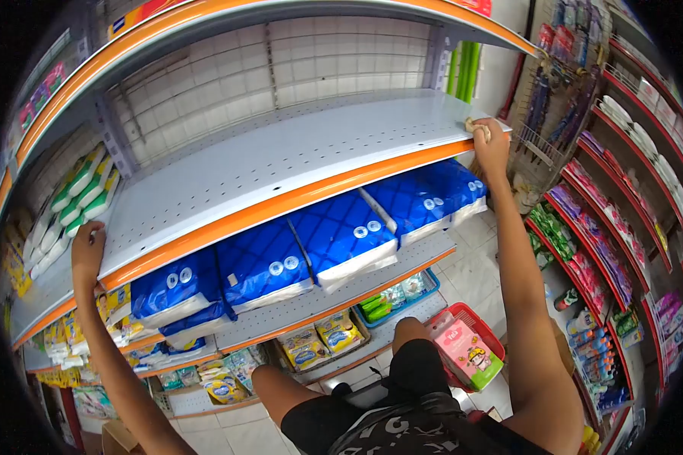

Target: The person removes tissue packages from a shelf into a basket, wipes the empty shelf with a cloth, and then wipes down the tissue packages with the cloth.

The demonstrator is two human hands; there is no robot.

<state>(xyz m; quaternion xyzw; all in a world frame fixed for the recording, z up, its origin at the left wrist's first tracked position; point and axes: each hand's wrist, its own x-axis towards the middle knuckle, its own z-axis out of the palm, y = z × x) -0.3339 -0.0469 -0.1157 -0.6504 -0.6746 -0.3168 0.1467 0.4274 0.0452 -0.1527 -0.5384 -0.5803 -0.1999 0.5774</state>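
Observation:
My right hand (491, 144) is closed on a crumpled beige cloth (476, 127) at the right end of a grey metal shelf (281, 163) with an orange front edge. At the shelf's left end, my left hand (89, 246) has its fingers curled near the corner; whether they hold anything is hidden. Small round holes dot the shelf surface. Blue packs (349, 231) with white lower parts stand in a row on the level below.
Green and white packs (83, 189) are stacked at the left. Below are yellow packs (319, 341) and a red basket (463, 315) holding a pink box (467, 353). Red-edged shelves (607, 189) with goods line the right. An orange-edged shelf (402, 9) hangs overhead.

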